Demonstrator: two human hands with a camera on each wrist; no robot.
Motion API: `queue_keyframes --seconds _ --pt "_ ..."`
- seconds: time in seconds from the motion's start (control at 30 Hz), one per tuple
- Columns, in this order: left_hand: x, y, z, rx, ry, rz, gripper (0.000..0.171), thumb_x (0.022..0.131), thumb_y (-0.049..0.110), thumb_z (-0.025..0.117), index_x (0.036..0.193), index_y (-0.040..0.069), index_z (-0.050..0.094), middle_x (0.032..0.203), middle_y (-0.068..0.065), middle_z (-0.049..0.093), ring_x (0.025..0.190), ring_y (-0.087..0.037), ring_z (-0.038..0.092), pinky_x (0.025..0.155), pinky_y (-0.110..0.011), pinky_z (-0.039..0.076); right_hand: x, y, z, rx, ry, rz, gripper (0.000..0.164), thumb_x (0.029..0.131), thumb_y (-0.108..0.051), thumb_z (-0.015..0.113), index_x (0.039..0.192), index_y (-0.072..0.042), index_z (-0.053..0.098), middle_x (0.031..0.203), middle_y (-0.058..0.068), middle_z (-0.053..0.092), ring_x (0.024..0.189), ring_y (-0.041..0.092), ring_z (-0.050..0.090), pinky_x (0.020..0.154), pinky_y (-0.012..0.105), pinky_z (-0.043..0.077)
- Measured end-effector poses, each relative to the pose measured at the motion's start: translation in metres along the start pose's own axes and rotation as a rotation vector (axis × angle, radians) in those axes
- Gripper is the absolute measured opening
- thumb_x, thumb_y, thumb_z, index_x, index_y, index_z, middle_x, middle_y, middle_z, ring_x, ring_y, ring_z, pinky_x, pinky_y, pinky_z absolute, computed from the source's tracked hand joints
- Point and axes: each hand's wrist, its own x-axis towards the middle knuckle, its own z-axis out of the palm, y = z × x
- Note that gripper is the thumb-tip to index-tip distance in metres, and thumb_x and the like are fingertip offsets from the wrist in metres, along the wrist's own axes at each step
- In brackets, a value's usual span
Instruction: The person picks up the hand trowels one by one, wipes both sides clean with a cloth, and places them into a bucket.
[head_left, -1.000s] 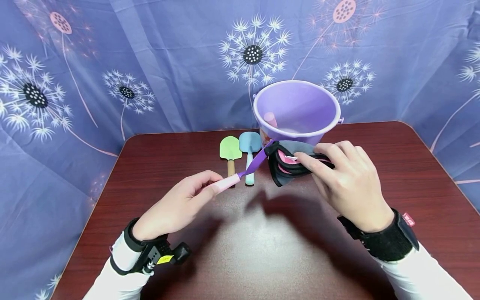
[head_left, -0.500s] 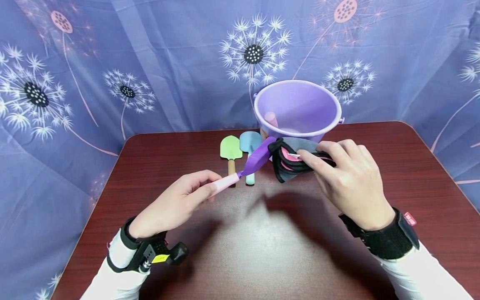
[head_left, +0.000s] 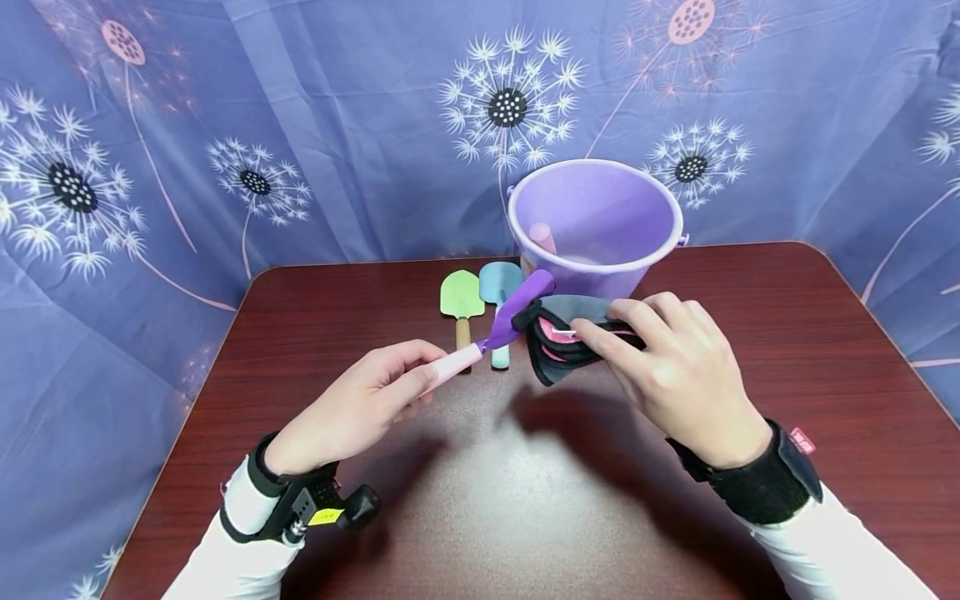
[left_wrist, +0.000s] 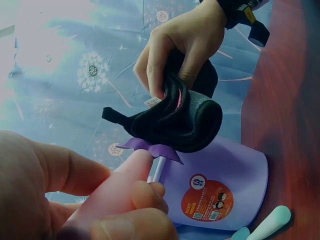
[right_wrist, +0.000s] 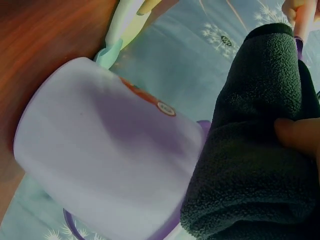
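Note:
In the head view my left hand (head_left: 360, 408) grips the pink handle of a toy shovel (head_left: 459, 362), its purple blade tilted up toward the right. My right hand (head_left: 678, 379) pinches a folded grey cloth (head_left: 573, 308) with black edging, pink inner layers and a small white tag. The cloth's left end overlaps the blade. From the left wrist, the cloth (left_wrist: 170, 120) hangs right over the blade, thumb and fingers on the handle. Fuzzy dark pile of the cloth (right_wrist: 250, 140) fills much of the right wrist view.
A purple bucket (head_left: 622, 279) stands behind the hands at the table's back edge, with a pink handle end (head_left: 542, 237) inside. To its left lie a green toy shovel (head_left: 461, 296) and a blue one (head_left: 497, 282). A blue dandelion-print curtain (head_left: 360, 125) hangs behind.
The right hand first rises slightly, then moves down and left with the cloth along the blade. The blade has turned to show more of its face. The left hand stays nearly in place.

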Motion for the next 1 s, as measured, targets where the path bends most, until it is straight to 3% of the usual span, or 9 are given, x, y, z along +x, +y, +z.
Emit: queue_keyframes --seconds 0.43,1.0 --pt "0.000 0.003 0.000 0.036 0.024 -0.003 0.018 0.112 0.024 0.054 0.115 0.016 0.070 0.077 -0.005 0.055 0.063 -0.018 0.046 0.052 -0.029 0.035 -0.003 -0.005 0.003 0.038 -0.093 -0.066 0.029 0.106 -0.010 0.053 0.119 -0.011 0.079 0.103 0.016 0.066 0.078 0.038 0.055 0.060 0.046 0.041" --pt "0.003 0.015 -0.010 0.098 0.040 0.062 0.018 0.112 0.024 0.055 0.113 0.017 0.072 0.080 -0.007 0.056 0.060 -0.018 0.042 0.052 -0.031 0.034 -0.011 0.001 0.006 0.018 -0.191 -0.051 0.033 0.108 -0.013 0.047 0.123 -0.014 0.076 0.106 0.013 0.065 0.079 0.037 0.051 0.060 0.044 0.039"
